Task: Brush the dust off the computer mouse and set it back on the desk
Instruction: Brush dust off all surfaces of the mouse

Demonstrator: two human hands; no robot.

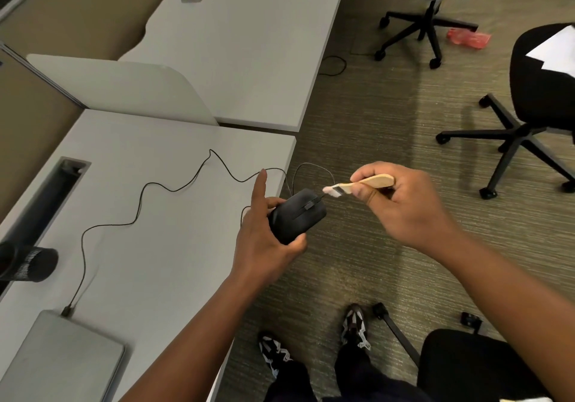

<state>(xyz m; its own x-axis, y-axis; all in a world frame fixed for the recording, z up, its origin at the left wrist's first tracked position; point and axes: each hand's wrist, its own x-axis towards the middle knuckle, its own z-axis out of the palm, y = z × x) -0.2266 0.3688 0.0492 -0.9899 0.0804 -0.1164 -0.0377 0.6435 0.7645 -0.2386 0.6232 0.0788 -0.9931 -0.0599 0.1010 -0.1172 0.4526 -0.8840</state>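
Note:
My left hand (pixel 264 240) grips a black wired computer mouse (pixel 298 216) in the air just past the desk's right edge, with the index finger pointing up. My right hand (pixel 401 202) holds a small brush with a pale wooden handle (pixel 373 181). Its white bristles (pixel 330 190) sit right at the front end of the mouse, where the cable comes out. The thin black cable (pixel 174 188) snakes across the grey desk (pixel 155 246) to a closed grey laptop (pixel 62 358) at the lower left.
A black cylinder (pixel 28 263) lies at the desk's left edge beside a cable slot (pixel 59 190). A grey divider panel (pixel 124 90) stands behind the desk. Black office chairs (pixel 529 106) stand on the carpet to the right, another by my feet (pixel 354 324).

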